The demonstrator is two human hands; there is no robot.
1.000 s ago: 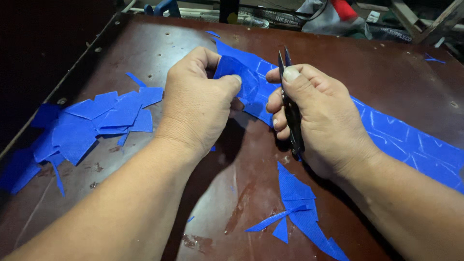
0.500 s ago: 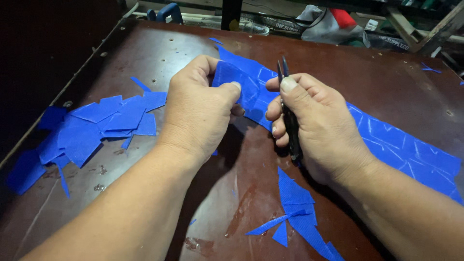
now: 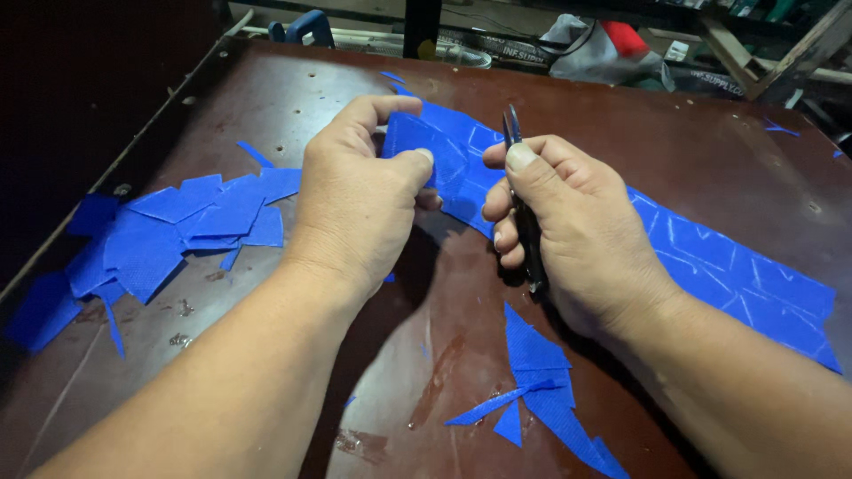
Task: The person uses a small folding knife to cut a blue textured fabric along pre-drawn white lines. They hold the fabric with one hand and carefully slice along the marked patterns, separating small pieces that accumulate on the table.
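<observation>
Barely anything shifted since the earlier frame: both hands stayed mid-desk, left hand (image 3: 359,191) curled a touch tighter on the fabric end. Long blue woven-textured fabric strip (image 3: 710,266) runs from the far middle of the dark brown desk (image 3: 293,106) out to the near right. It looks light, thin, floppy, not fragile; it would sag if lifted, so best pinched close to the cut line, near its far end. Left fingers (image 3: 417,164) closed, thumb and forefinger pinching that end of the strip. Right hand (image 3: 577,231) wrapped around small black snips (image 3: 524,222), thumb pressing on top, blades poking out at the far side, just beside the fabric edge; whether the blades are parted, cannot tell. Pile of cut blue fabric pieces (image 3: 169,235) sits left; thin blue offcut scraps (image 3: 541,390) lie near, between my forearms.
</observation>
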